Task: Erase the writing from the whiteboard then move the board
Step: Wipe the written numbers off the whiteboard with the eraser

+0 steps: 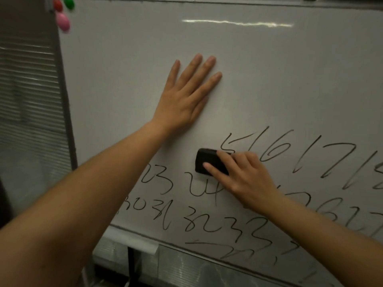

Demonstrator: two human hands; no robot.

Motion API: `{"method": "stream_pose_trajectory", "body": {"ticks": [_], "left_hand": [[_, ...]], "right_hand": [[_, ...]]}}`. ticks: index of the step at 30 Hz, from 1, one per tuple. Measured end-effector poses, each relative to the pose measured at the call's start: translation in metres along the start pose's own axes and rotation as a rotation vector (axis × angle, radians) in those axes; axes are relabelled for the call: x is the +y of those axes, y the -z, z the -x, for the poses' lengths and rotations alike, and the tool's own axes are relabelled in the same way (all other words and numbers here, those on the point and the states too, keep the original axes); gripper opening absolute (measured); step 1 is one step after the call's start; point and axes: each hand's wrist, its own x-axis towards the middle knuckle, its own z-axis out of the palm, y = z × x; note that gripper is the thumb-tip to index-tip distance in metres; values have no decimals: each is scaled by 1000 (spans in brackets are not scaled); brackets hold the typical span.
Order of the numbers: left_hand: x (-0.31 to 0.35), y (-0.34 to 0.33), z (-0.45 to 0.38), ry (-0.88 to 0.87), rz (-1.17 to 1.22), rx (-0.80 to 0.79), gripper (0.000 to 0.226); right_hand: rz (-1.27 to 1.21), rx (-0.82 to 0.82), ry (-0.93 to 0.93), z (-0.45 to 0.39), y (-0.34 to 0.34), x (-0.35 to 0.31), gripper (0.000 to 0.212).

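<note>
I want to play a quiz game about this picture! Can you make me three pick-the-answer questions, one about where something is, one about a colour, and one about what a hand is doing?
1. Where are the magnets?
A. top left corner of the whiteboard
B. bottom right corner
C. middle of the board

2. What colour is the eraser?
A. yellow
B. black
C. white

3. What is the left hand doing?
A. holding a marker
B. making a fist
C. pressing flat on the board

Answers:
1 A, the red, green and pink magnets sit at the upper left edge.
2 B, the block that the right hand grips is black.
3 C, its fingers lie straight and spread on the bare surface.
</note>
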Motion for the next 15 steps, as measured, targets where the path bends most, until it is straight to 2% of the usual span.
{"method": "stream_pose_trajectory", "body": {"ticks": [2,4,9,12,15], "left_hand": [[0,-1,1,2,7,-3,43],[0,-2,1,5,13,-2,44],[0,-5,1,1,6,-6,45],[0,-8,2,-4,5,-1,46],[-3,-10,4,-2,12,17,46]], "right_hand": [[46,49,-57,-10,0,13,34],[91,86,-155,-21,3,32,40],[211,140,-362,-37,19,69,38],[189,131,-366,-29,17,61,41],[140,74,-236,-3,10,31,43]]}}
